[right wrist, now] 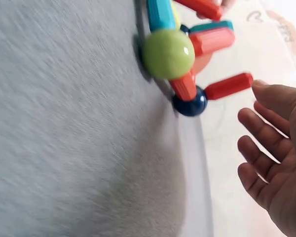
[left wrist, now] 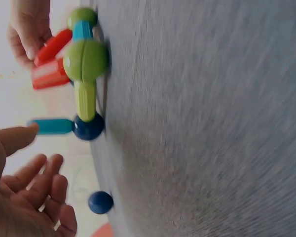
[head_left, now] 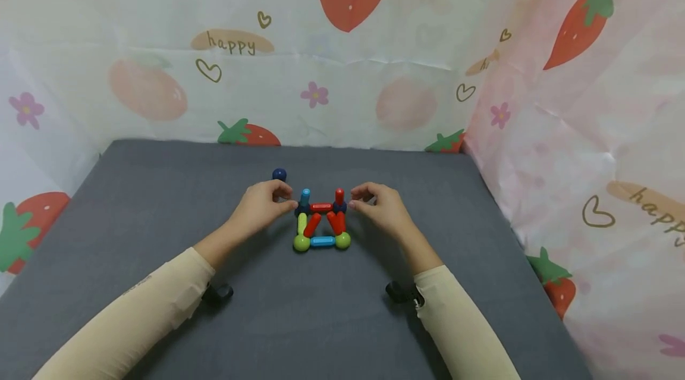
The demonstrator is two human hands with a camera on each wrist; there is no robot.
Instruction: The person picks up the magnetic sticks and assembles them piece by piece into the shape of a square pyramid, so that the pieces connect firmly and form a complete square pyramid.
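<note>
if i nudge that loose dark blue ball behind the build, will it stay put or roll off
The loose blue ball is a smooth sphere lying free on the flat grey mat, so it would probably roll at a light nudge. It looks like the balls joining the stick-and-ball structure, so it may snap onto that if it gets close.

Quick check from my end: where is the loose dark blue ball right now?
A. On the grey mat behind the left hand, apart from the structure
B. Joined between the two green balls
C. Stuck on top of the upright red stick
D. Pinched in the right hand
A: the loose dark blue ball sits alone on the grey mat, behind the left hand and clear of the stick structure.
</note>
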